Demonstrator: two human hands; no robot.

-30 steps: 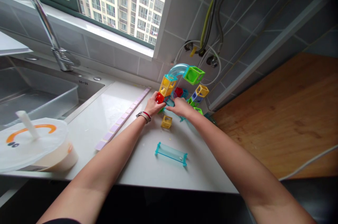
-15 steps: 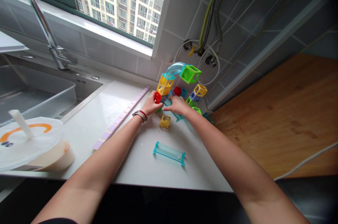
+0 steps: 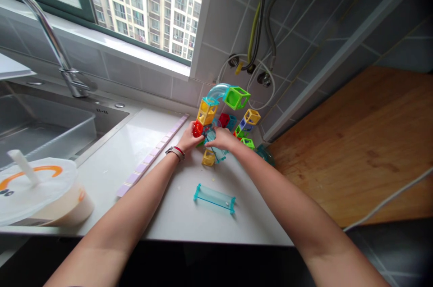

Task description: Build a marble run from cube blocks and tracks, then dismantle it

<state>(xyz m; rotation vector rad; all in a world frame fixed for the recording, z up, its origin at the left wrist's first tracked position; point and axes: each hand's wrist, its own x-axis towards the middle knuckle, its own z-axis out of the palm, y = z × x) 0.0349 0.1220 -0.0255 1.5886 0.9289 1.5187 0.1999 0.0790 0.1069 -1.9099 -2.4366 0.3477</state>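
Note:
My left hand (image 3: 189, 139) is closed around a red cube block (image 3: 197, 129) low in a small tower. Above it rise yellow frame cubes (image 3: 207, 112), then a clear curved tube (image 3: 218, 92) leading to a green cube (image 3: 237, 97). My right hand (image 3: 222, 138) grips a translucent teal track piece (image 3: 219, 155) against the tower's lower part; its far end is partly hidden by my fingers. Just below my hands a loose yellow cube (image 3: 208, 158) rests on the counter. Nearer to me lies another teal track piece (image 3: 214, 198), flat.
Behind my right hand stands a stack of yellow, blue and green cubes (image 3: 249, 120). A lilac strip (image 3: 149, 160) lies left on the counter (image 3: 172, 215). Further left are a lidded cup with a straw (image 3: 50, 192) and a sink (image 3: 111, 118). A wooden board (image 3: 355, 152) is at right.
The teal track piece in my right hand has swung, its free end now nearer to me and the loose yellow cube. My left hand stays on the red cube. The view has shifted slightly.

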